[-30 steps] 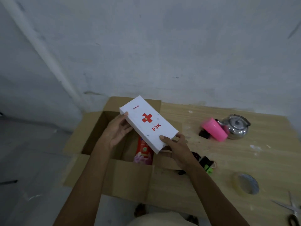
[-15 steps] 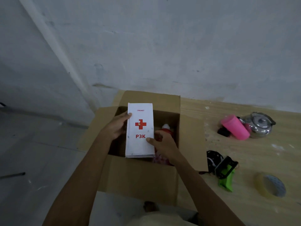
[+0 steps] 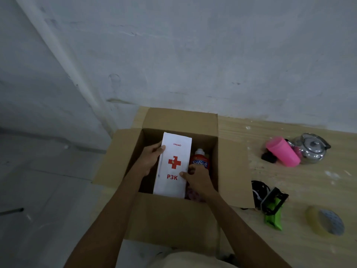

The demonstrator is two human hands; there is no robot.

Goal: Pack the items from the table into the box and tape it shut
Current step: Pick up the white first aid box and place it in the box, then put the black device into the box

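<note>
Hands pinch the first-aid box by its long edges: left hand toward the far end, right hand toward the near end. It lies lengthwise, near wall to far wall, in the left half of the carton, just beside the red bottle; straight down looks right.

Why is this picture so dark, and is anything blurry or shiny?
Head view: low, flat light leaves the inside of the cardboard box nearly black; the red print on the first-aid box reads sharp; near the right edge the tape roll looks soft and stretched, probably by the wide lens; the kettle shows small bright glints.
</note>
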